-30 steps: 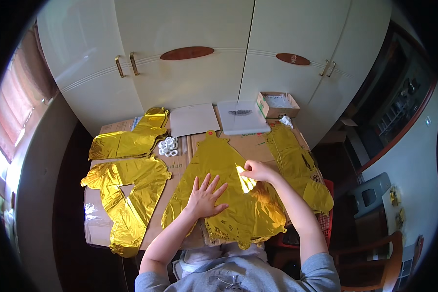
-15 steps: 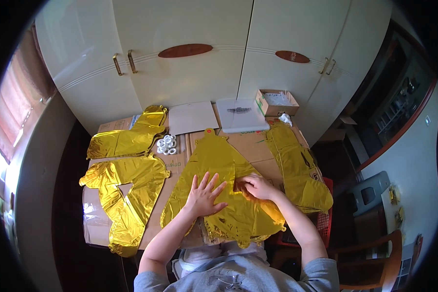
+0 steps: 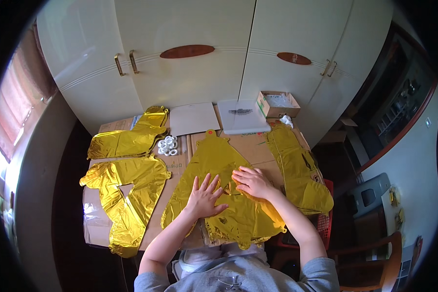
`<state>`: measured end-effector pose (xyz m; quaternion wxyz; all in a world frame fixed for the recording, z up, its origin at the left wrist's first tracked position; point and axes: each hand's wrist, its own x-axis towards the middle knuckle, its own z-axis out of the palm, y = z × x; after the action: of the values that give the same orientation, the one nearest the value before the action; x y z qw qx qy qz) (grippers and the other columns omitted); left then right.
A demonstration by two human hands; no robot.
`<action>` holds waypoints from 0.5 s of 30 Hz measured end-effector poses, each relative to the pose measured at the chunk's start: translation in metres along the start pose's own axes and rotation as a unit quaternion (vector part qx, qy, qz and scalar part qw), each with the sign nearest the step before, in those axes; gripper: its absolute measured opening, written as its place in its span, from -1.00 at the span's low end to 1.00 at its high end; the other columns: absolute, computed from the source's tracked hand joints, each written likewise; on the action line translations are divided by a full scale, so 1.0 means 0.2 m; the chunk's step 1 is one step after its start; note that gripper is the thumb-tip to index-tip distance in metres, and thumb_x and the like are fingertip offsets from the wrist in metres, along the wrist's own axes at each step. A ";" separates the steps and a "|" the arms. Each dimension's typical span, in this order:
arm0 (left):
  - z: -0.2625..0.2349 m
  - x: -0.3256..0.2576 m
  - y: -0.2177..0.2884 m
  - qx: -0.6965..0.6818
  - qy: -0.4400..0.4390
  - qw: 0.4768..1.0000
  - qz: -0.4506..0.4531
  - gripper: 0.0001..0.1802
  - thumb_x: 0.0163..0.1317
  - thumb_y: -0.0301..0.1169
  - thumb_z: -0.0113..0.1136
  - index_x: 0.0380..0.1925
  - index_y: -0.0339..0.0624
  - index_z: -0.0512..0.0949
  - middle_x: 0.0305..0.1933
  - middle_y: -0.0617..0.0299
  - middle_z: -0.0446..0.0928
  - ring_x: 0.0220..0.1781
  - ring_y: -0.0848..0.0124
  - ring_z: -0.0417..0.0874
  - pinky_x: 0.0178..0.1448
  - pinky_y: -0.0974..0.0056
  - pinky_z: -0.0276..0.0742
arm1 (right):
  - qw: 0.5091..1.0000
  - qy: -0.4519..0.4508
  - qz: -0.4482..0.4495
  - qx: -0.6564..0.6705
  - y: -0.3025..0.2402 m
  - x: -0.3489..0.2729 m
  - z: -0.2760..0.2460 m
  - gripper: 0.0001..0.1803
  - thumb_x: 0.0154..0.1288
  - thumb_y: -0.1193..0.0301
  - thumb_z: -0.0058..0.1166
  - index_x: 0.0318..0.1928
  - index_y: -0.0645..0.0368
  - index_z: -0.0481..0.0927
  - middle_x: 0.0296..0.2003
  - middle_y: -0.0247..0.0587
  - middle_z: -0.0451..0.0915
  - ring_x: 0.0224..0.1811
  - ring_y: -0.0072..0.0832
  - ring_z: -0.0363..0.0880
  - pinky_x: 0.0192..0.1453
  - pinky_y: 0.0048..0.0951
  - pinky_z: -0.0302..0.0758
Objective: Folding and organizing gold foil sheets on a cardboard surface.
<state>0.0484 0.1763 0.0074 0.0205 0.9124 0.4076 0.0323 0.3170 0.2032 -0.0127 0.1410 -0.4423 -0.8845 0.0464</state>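
Note:
A flat gold foil balloon (image 3: 211, 155), broad toward me and narrowing to a tabbed tip at the far end, lies in front of me on the cardboard-covered table. My left hand (image 3: 205, 198) rests on its middle, palm down with fingers spread. Beside it, my right hand (image 3: 254, 184) lies flat on the balloon's right part, fingers stretched out. The foil around and under the right hand is creased, and some of it is hidden by that hand. Neither hand grips anything.
More gold foil balloons lie at the near left (image 3: 148, 170), far left (image 3: 124, 144) and right (image 3: 297, 168). White rings (image 3: 168, 145) sit in a pile. Behind are a beige board (image 3: 194, 119), a translucent sheet (image 3: 241, 124) and a small open box (image 3: 264, 104). A red basket (image 3: 329, 216) stands lower right.
My right hand has gone from curled fingers at a foil fold to lying flat, slightly farther from me. The fold under it is flatter. My left hand has stayed almost still.

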 end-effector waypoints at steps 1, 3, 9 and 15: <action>0.00 0.00 0.00 0.000 0.000 1.000 -0.001 -0.20 0.23 0.36 -0.19 0.27 0.09 0.43 0.55 0.04 0.03 0.59 -0.01 -0.07 0.50 -0.37 -0.24 | 1.000 -0.030 0.003 -0.007 0.00 0.02 -0.02 -0.42 0.34 -0.02 0.05 0.28 -0.08 0.47 0.35 -0.44 0.37 0.45 -0.39 0.21 0.39 -0.12 0.20; 0.01 0.00 -0.01 0.001 0.000 1.000 -0.002 -0.19 0.23 0.36 -0.19 0.28 0.09 0.42 0.55 0.03 0.03 0.59 -0.01 -0.07 0.50 -0.37 -0.24 | 0.996 -0.091 0.008 -0.020 0.01 0.07 -0.07 -0.32 0.31 -0.12 0.03 0.34 -0.12 0.40 0.41 -0.45 0.28 0.50 -0.36 0.12 0.43 -0.06 0.14; 0.01 0.01 0.00 -0.013 -0.004 1.000 -0.001 -0.17 0.22 0.37 -0.19 0.31 0.09 0.40 0.56 0.04 0.01 0.59 0.00 -0.07 0.50 -0.37 -0.24 | 0.984 -0.173 0.024 -0.042 0.03 0.14 -0.14 0.07 0.04 -0.37 0.07 0.45 -0.03 0.21 0.49 -0.40 0.12 0.58 -0.24 -0.13 0.53 0.05 -0.11; 0.00 0.00 0.00 -0.004 -0.008 1.000 0.003 -0.17 0.24 0.36 -0.20 0.32 0.06 0.38 0.56 0.03 0.01 0.59 0.00 -0.07 0.50 -0.37 -0.24 | 0.972 -0.218 0.032 -0.078 0.02 0.19 -0.18 0.24 -0.09 -0.44 0.11 0.49 0.02 0.07 0.52 -0.37 0.01 0.58 -0.20 -0.19 0.57 0.10 -0.22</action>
<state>0.0491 0.1763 0.0074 0.0273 0.9138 0.4042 0.0272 0.3087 0.2350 0.0299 -0.0914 -0.4593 -0.8803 0.0765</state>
